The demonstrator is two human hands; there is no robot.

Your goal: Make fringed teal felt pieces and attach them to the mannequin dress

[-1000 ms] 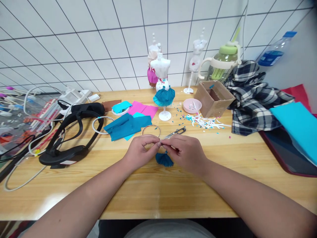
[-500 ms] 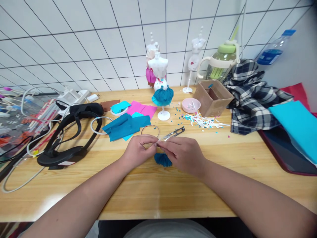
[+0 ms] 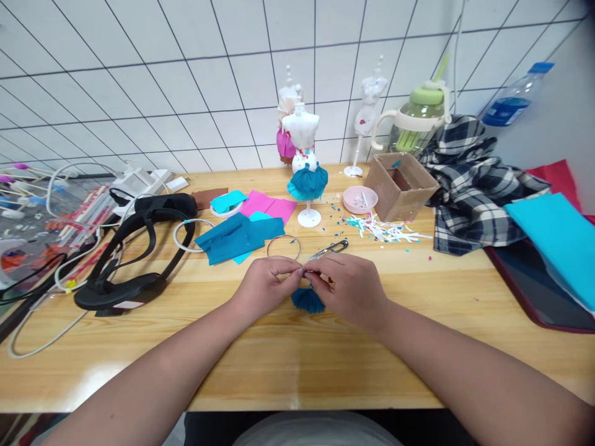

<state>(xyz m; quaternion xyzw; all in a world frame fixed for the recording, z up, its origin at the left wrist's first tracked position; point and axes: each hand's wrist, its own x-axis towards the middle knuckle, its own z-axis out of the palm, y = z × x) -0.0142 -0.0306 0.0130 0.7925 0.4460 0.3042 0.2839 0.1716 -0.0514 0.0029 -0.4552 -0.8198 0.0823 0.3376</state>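
My left hand (image 3: 271,284) and my right hand (image 3: 349,287) meet above the middle of the table, both closed in a pinch. Their fingertips touch round something tiny that I cannot make out. Just below them a pleated dark-blue paper fan (image 3: 307,300) lies on the wood, partly covered by the right fingers. Thread snips (image 3: 331,249) rest right behind the hands. Beside these is a thin wire ring (image 3: 284,246). Farther back stands a small white dress form (image 3: 302,130) wearing a ruffled teal paper skirt (image 3: 308,183).
Teal paper sheets (image 3: 239,238) and pink paper (image 3: 267,205) lie left of centre, near a black headset (image 3: 134,254). At right are a pink dish (image 3: 360,199), paper scraps (image 3: 385,229), a cardboard box (image 3: 400,186) and a plaid cloth (image 3: 483,186). Two more dress forms stand by the wall.
The pale bit seen between the fingertips has gone from sight, and the fingertips are pressed closer together. The whole view has shifted slightly. The blue fan stays below the hands.
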